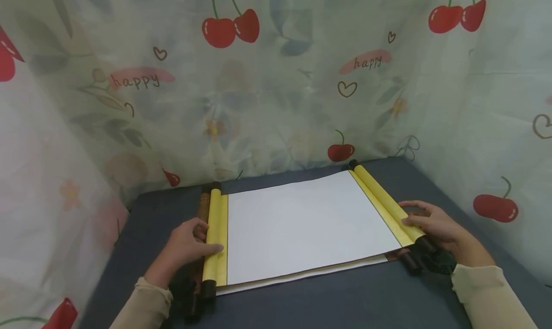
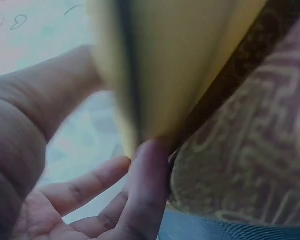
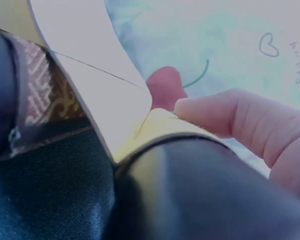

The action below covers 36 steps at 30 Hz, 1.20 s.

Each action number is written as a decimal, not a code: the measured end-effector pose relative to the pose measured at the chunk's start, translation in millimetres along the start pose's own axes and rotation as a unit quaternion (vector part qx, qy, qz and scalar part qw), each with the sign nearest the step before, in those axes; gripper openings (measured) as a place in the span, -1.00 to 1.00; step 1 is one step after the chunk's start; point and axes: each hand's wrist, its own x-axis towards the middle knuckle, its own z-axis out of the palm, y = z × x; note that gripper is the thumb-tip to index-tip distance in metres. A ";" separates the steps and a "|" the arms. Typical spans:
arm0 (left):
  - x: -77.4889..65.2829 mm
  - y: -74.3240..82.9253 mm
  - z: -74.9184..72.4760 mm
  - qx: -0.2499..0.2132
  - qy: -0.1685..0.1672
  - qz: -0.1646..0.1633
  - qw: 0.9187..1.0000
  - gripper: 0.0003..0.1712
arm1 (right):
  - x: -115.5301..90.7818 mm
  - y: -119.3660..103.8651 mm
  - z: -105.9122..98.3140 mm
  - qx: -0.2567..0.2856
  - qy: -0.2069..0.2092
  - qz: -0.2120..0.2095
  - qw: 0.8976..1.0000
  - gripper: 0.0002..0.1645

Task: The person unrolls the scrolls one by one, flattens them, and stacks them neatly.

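A hanging scroll (image 1: 306, 223) lies partly unrolled on the dark table, its blank white sheet bordered by yellow strips. My left hand (image 1: 186, 243) grips the yellow roll at the left side, thumb on top and fingers curled round its outer edge. At the right side, my right hand (image 1: 440, 227) holds the other yellow roll near its near end, where a black knob (image 3: 200, 185) fills the right wrist view. Brown patterned backing (image 2: 240, 150) shows beside the left fingers. Partly hidden beneath the scroll are more dark rod ends (image 1: 409, 262).
The dark table (image 1: 327, 300) carries the scroll. A curtain (image 1: 267, 99) printed with cherries, hearts and "happy" hangs behind the table and along both sides.
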 end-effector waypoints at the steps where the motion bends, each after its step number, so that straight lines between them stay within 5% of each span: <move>1: 0.0 -0.2 0.7 0.005 -0.001 -0.002 1.000 -0.15 | -0.1 0.7 0.2 -0.001 0.000 -0.003 1.000 -0.08; 10: 0.9 4.1 4.8 0.053 -0.006 -0.003 0.999 -0.21 | 0.4 5.9 0.6 -0.015 -0.006 -0.010 1.000 -0.07; 27: -2.8 1.9 3.6 0.022 -0.007 0.003 1.000 -0.21 | -7.3 2.3 -0.3 -0.119 -0.043 -0.002 0.992 -0.15; 36: -3.9 3.6 3.3 0.020 -0.008 0.003 1.000 -0.22 | -9.2 -9.7 9.6 -0.151 -0.022 0.002 0.988 -0.16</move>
